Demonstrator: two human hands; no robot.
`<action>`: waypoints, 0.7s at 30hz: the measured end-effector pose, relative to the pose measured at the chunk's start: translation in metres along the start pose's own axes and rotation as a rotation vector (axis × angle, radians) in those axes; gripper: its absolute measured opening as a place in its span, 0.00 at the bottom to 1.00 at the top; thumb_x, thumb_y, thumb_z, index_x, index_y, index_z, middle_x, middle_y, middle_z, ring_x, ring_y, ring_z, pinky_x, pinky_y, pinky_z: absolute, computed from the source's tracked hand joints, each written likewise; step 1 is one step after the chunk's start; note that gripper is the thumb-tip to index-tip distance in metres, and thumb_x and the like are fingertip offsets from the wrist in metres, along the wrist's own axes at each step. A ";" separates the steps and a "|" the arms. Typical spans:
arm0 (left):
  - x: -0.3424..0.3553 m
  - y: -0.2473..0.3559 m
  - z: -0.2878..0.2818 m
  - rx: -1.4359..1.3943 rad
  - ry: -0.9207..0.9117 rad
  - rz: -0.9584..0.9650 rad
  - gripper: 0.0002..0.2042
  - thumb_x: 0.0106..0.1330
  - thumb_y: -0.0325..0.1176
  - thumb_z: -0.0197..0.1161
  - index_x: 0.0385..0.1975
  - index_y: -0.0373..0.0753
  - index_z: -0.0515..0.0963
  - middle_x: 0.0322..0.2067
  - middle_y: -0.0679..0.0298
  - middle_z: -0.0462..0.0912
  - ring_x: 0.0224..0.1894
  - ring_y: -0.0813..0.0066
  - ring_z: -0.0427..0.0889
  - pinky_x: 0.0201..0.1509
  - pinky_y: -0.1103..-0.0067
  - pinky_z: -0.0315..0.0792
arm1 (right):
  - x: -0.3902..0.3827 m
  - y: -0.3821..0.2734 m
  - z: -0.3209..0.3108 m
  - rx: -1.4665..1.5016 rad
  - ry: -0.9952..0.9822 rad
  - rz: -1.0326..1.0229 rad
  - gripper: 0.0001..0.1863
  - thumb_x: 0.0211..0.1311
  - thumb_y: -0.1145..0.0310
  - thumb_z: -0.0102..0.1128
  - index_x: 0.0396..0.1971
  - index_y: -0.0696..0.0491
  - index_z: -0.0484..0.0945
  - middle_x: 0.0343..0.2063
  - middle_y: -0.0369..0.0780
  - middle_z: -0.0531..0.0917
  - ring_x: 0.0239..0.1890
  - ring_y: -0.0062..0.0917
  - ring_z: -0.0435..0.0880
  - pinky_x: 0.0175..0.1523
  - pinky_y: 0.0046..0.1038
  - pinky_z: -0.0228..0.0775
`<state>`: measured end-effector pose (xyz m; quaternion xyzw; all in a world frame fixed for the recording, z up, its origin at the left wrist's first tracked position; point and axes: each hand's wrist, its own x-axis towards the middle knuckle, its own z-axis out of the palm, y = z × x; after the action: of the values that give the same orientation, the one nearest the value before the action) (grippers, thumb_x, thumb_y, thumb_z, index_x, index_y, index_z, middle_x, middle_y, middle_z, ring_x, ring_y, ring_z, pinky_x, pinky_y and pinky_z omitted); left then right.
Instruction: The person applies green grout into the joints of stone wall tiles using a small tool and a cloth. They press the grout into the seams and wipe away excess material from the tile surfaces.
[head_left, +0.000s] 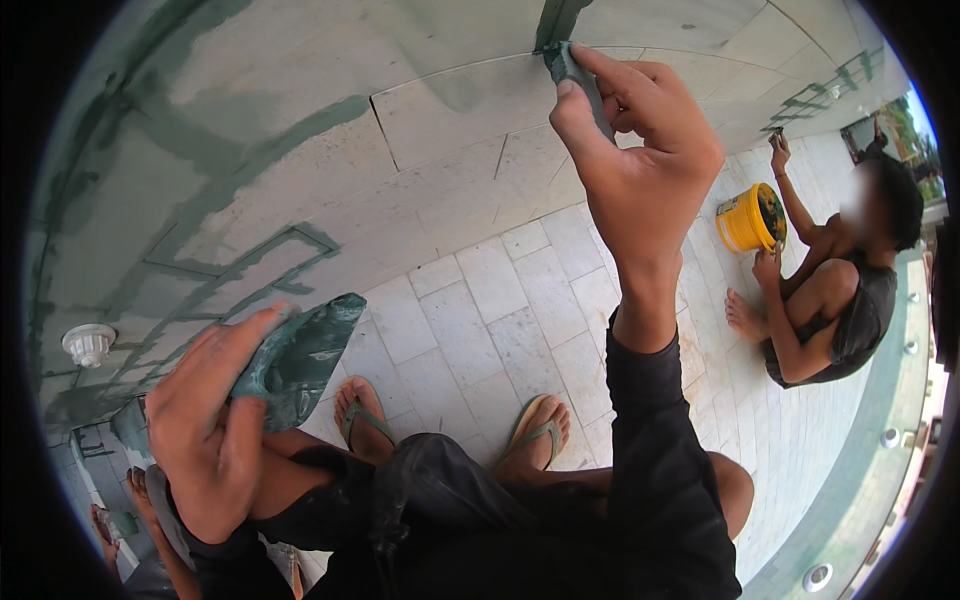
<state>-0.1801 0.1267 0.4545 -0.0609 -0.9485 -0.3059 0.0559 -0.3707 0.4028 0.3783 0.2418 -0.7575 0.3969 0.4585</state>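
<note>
My right hand [650,150] is raised to the pale tiled wall [470,100]. Between its thumb and fingers it pinches a small flat spreader [563,66] smeared with dark green paste, whose tip meets a green-filled joint between tiles. Lower down at the left, my left hand [205,425] grips a paste-coated holder [300,360], thin-edged and dark green; its exact kind is hidden by the coating. Green paste marks my left fingers. Streaks and lines of green [280,150] run over many tiles and joints on the wall.
To the right a person [835,300] squats by the wall, one hand raised to it, beside a yellow bucket [740,222]. A white round fitting [89,345] sticks out at left. Another person's hand [145,495] shows lower left. My sandalled feet stand on pale floor tiles [490,280].
</note>
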 end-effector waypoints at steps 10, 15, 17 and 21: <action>-0.004 0.000 0.000 0.006 0.041 -0.018 0.29 0.45 0.15 0.52 0.52 0.24 0.82 0.40 0.43 0.86 0.40 0.50 0.86 0.54 0.72 0.78 | -0.019 0.015 0.034 0.045 0.316 -0.126 0.18 0.50 0.81 0.75 0.44 0.56 0.91 0.31 0.38 0.85 0.24 0.18 0.79 0.27 0.19 0.69; -0.003 -0.004 -0.006 0.026 0.001 -0.013 0.24 0.56 0.14 0.53 0.54 0.25 0.81 0.44 0.46 0.88 0.46 0.67 0.87 0.52 0.79 0.76 | -0.028 0.023 0.051 -0.038 0.340 -0.155 0.19 0.47 0.82 0.76 0.44 0.56 0.91 0.33 0.37 0.83 0.26 0.19 0.78 0.27 0.19 0.68; -0.003 -0.006 -0.005 0.021 0.004 -0.015 0.23 0.57 0.14 0.53 0.54 0.25 0.81 0.44 0.46 0.88 0.46 0.68 0.86 0.52 0.79 0.76 | -0.032 0.024 0.051 -0.077 0.343 -0.116 0.20 0.46 0.82 0.77 0.43 0.55 0.91 0.32 0.37 0.83 0.25 0.19 0.78 0.27 0.18 0.68; -0.004 -0.013 -0.004 -0.004 0.026 -0.012 0.27 0.49 0.15 0.53 0.53 0.24 0.81 0.41 0.44 0.87 0.42 0.54 0.87 0.52 0.73 0.78 | -0.026 0.005 0.031 -0.015 0.148 0.062 0.16 0.47 0.81 0.74 0.40 0.56 0.91 0.28 0.37 0.83 0.25 0.18 0.79 0.28 0.18 0.69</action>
<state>-0.1777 0.1142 0.4496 -0.0511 -0.9474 -0.3090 0.0660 -0.3778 0.3803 0.3448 0.1847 -0.7317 0.4220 0.5024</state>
